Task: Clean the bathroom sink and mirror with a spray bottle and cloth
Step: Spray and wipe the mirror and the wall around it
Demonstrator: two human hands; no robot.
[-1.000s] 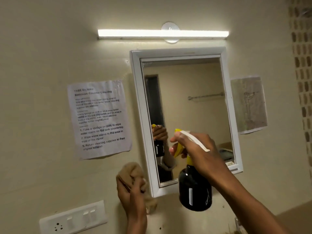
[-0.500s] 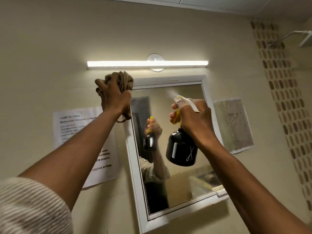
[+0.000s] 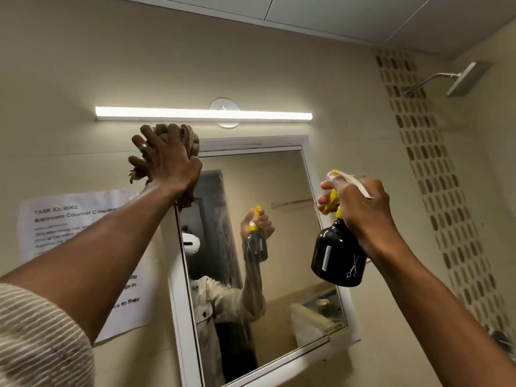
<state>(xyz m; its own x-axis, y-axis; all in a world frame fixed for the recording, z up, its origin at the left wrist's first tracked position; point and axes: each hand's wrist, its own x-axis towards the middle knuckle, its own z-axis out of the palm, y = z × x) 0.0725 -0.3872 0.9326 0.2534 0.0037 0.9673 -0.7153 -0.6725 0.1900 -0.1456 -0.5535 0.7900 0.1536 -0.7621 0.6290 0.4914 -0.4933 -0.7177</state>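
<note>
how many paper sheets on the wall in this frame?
1 visible: a printed sheet left of the mirror, partly behind the left forearm. Another may be hidden behind the right hand and spray bottle.

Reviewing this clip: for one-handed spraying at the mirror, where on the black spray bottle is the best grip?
At the narrow neck under the yellow-and-white trigger head of the spray bottle, coming from behind, away from the mirror. The right hand does this: the neck fits a curled hand, fingers reach the trigger.
</note>
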